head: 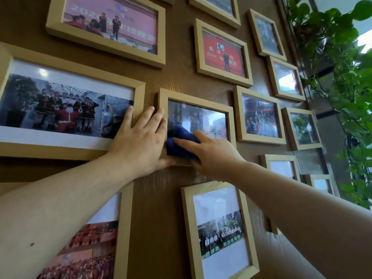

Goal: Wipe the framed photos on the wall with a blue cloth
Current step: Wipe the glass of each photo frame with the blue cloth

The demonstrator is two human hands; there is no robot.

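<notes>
A small light-wood framed photo (198,103) hangs in the middle of the brown wall. A dark blue cloth (182,140) is pressed against its lower left glass under my right hand (211,156), whose fingers lie flat over the cloth. My left hand (141,137) rests flat with fingers spread on that frame's left edge and on the right edge of the large framed group photo (66,105) beside it; its thumb lies under the small frame's bottom edge.
Several more wood-framed photos cover the wall: a pink one (108,27) above, a red one (223,53), an upright one (219,228) below. A leafy green climbing plant (342,77) hangs along the right side.
</notes>
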